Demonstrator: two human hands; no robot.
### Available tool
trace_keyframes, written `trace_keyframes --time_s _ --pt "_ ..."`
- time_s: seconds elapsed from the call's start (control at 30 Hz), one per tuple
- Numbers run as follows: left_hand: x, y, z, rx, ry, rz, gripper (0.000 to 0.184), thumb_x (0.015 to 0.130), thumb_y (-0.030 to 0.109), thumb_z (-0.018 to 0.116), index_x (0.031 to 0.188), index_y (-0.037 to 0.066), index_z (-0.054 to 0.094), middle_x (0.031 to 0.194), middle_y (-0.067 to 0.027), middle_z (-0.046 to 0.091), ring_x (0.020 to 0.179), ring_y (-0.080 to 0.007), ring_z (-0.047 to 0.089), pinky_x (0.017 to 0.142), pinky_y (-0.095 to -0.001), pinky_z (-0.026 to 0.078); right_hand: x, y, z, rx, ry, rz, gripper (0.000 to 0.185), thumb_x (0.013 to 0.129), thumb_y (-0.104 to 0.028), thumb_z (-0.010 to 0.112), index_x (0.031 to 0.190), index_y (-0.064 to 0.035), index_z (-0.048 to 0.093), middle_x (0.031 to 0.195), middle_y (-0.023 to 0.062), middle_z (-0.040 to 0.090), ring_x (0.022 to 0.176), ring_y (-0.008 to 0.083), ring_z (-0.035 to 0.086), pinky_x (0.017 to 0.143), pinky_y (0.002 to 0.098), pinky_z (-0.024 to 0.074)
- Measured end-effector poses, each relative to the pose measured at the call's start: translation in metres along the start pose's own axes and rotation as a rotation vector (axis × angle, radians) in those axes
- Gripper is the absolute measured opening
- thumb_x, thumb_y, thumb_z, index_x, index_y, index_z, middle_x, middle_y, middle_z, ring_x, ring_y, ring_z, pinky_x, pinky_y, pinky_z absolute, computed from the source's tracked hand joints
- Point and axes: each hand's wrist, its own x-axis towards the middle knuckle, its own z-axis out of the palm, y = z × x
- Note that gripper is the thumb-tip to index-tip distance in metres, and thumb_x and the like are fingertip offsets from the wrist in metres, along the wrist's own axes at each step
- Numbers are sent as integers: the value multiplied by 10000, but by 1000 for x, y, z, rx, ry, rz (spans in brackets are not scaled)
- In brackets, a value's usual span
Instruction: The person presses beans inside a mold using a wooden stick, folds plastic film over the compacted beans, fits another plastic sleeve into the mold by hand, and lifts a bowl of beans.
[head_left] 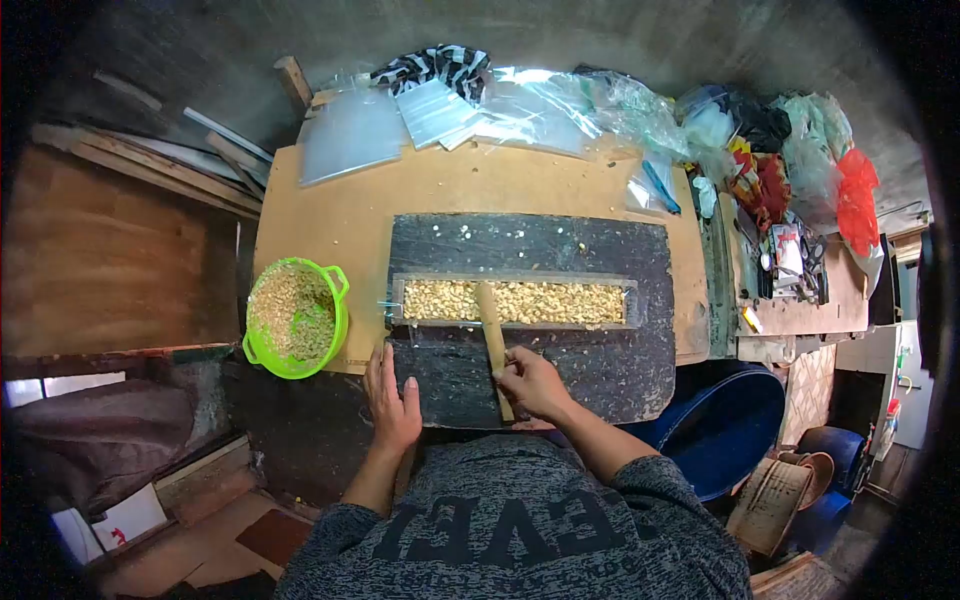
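Slatted fill in a long tray, wooden stick laid across it

Tan wooden worktop spans the centre. On it, toward the near edge, lies a dark, scuffed rectangular board. A round blue tub stands below the worktop's near right corner. Bright green two-handled basket at the worktop's left edge, well apart from the board; it holds pale, crumbly pieces, with green showing through near the middle. A long, narrow, clear-edged tray lies crosswise on the board, filled along its length with similar pale pieces. At the far left of the worktop: clear plastic sheet, flat.

Flat wooden stick crosses the tray left of its middle; far end over the fill, near end by the board's near edge. Right hand grips the stick on its nearer half, thumb and fingers closed. Left hand is empty, thumb spread from extended fingers, at the board's near left corner; contact with the board unclear. Small pale crumbs dot the board beyond the tray.
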Motion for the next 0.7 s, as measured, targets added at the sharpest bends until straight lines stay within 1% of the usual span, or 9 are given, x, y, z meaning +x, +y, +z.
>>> trace_keyframes --time_s 0.1,0.13,0.17,0.23,0.33,0.43,0.57,0.6,0.7 --pt "-6 6 6 1 40 -3 621 989 217 508 1530 -23 320 1519 -318 331 1401 -479 320 1159 -554 241 -7 -3 -15 -38 66 10 378 913 -263 722 1168 -2 626 888 118 701 797 207 688 721 355 543" --pt "-8 8 7 6 37 3 621 989 217 508 1530 -23 320 1519 -318 331 1401 -479 320 1159 -554 241 -7 8 -23 -112 119 -69 373 914 -254 719 1178 -7 629 904 123 708 799 207 690 726 350 545" --pt "-10 10 8 8 36 -8 620 993 217 504 1533 -21 316 1522 -316 330 1403 -478 318 1160 -555 239 -10 19 -32 -106 122 -71 373 914 -254 719 1178 -7 629 904 123 708 799 207 690 726 350 545" --pt "-13 12 12 9 37 -17 619 997 218 500 1536 -20 311 1525 -313 330 1405 -477 316 1160 -556 238 -20 38 -53 -44 252 -48 349 918 -231 713 1166 0 627 884 120 700 774 192 675 699 344 536" --pt "-14 15 17 21 39 5 619 1004 222 493 1541 -18 302 1533 -311 322 1412 -475 309 1162 -559 231 -38 48 -86 36 250 40 303 925 -194 702 1142 4 629 836 100 678 749 168 649 670 337 522" --pt "-13 24 22 -1 34 -5 620 1003 220 497 1543 -15 301 1542 -310 309 1420 -475 299 1169 -556 221 -44 50 -94 85 183 -42 272 930 -170 697 1122 9 627 807 69 654 720 148 610 650 332 509" --pt "-12 35 30 12 41 15 626 993 209 511 1540 -16 306 1546 -309 308 1429 -469 293 1177 -553 208 -33 50 -87 -6 97 -81 297 931 -177 704 1152 5 624 875 67 650 765 155 612 686 328 515" --pt "-11 36 32 17 43 34 628 988 204 516 1539 -16 308 1547 -308 308 1433 -467 291 1180 -551 204 -30 50 -87 42 74 -27 304 927 -168 708 1159 10 623 892 77 646 794 159 619 702 327 516" --pt "-12 37 36 9 38 42 631 981 199 520 1537 -15 312 1549 -306 308 1435 -463 292 1182 -551 202 -33 51 -100 55 163 -52 302 925 -153 707 1163 13 624 874 69 648 768 146 613 683 312 514"
